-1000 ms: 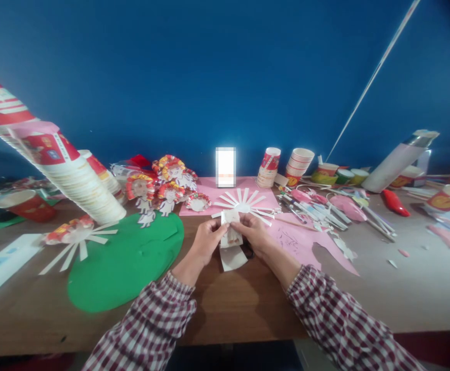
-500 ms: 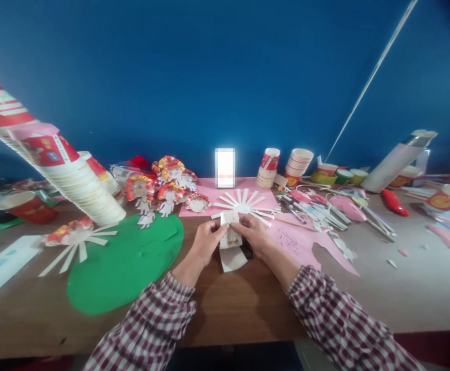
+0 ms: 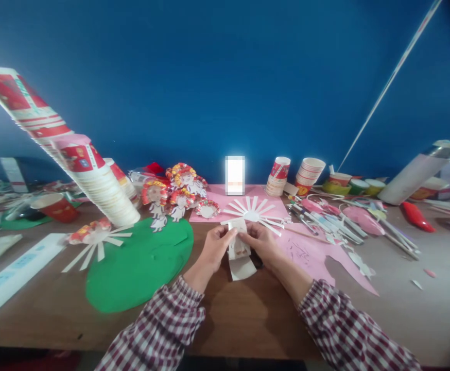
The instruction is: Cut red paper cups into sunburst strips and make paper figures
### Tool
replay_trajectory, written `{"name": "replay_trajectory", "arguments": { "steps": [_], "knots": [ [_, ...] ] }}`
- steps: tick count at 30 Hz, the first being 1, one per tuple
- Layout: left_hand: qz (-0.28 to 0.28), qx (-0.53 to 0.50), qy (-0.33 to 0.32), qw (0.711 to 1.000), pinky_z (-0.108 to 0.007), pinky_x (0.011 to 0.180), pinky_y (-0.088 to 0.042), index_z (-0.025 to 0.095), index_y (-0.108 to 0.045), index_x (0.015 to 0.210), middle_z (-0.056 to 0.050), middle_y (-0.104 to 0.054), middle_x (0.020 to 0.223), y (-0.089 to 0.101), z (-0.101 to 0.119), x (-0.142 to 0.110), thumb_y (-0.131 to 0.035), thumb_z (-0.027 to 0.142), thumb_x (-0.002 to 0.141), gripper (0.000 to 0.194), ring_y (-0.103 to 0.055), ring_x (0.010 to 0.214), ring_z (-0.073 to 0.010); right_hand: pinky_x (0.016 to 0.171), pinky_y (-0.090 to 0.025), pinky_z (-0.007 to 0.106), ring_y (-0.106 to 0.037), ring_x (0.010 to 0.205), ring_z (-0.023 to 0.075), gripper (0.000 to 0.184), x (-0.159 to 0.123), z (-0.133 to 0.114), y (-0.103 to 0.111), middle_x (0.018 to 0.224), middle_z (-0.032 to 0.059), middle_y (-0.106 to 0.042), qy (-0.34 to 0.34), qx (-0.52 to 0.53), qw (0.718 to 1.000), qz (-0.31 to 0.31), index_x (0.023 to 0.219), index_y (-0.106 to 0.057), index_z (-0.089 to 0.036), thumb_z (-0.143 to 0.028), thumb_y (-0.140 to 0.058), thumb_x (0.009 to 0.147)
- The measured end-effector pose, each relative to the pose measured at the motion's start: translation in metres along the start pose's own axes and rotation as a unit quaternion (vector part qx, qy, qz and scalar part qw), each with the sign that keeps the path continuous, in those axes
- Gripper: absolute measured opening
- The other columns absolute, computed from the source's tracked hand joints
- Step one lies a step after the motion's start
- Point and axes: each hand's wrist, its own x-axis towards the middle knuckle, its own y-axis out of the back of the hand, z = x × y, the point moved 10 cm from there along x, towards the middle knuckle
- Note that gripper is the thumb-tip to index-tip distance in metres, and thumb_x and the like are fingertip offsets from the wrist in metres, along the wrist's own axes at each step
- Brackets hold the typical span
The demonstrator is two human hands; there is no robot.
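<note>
Between my left hand (image 3: 215,246) and my right hand (image 3: 262,243) is a folded strip of white paper (image 3: 239,246), pinched at its upper part by the thumbs and fingers of both. Small brownish marks show on its front, and a loose flap (image 3: 242,268) hangs below. Something dark, too hidden to name, lies by my right fingers. Just beyond my hands a white paper cup cut into spread strips (image 3: 253,214) lies on pink paper (image 3: 225,198). A green paper shape (image 3: 140,273) is left of my left hand.
Lion-like paper figures (image 3: 178,198) stand behind the green paper. A tall stack of paper cups (image 3: 105,185) leans at left; shorter cup stacks (image 3: 279,178) stand at the back. Pens (image 3: 341,221) and paper scraps lie at right, near a red pouch-like thing (image 3: 417,216).
The view has shifted, so the whole scene sits farther right and a little lower. Both hands keep their pinch on the folded paper, which looks almost the same.
</note>
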Motion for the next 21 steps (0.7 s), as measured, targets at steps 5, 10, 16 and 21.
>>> {"name": "replay_trajectory", "arguments": {
  "steps": [5, 10, 16, 21],
  "knots": [
    [0.007, 0.005, -0.012, 1.0, -0.03, 0.062, -0.05, 0.01, -0.07, 0.086, -0.006, -0.07, 0.073, 0.004, -0.003, 0.003, -0.075, 0.039, 0.066, 0.035, -0.062, 0.064, -0.018, 0.055, -0.046, 0.025, -0.06, 0.059, 0.0146, 0.032, 0.0, -0.001, -0.001, 0.066, -0.0006, -0.067, 0.01, -0.017, 1.0, 0.0, 0.077, -0.063, -0.017, -0.036, -0.083, 0.061],
    [0.03, 0.014, -0.022, 0.999, -0.028, 0.057, -0.048, 0.011, -0.071, 0.081, -0.004, -0.069, 0.068, 0.01, -0.003, 0.005, -0.076, 0.041, 0.066, 0.034, -0.061, 0.059, -0.0168, 0.058, -0.048, 0.027, -0.062, 0.062, 0.0154, 0.034, -0.001, -0.003, -0.003, 0.072, 0.001, -0.069, 0.013, -0.019, 1.0, -0.003, 0.082, -0.066, -0.017, -0.041, -0.081, 0.064],
    [0.054, 0.008, -0.029, 0.998, -0.026, 0.056, -0.046, 0.012, -0.071, 0.078, -0.002, -0.067, 0.063, 0.016, 0.001, 0.006, -0.076, 0.042, 0.065, 0.033, -0.06, 0.057, -0.0154, 0.053, -0.049, 0.028, -0.063, 0.06, 0.0177, 0.032, -0.003, -0.001, -0.004, 0.073, 0.0036, -0.069, -0.007, 0.012, 1.0, 0.003, 0.083, -0.069, -0.02, -0.052, -0.065, 0.079],
    [0.058, -0.004, -0.022, 0.998, -0.027, 0.056, -0.046, 0.012, -0.071, 0.077, -0.002, -0.066, 0.062, 0.017, 0.0, 0.006, -0.077, 0.042, 0.063, 0.034, -0.06, 0.057, -0.0161, 0.053, -0.05, 0.029, -0.063, 0.059, 0.0183, 0.034, -0.002, 0.003, -0.002, 0.071, 0.0044, -0.069, -0.015, 0.008, 1.0, 0.016, 0.08, -0.07, -0.022, -0.054, -0.062, 0.08]
  ]
}}
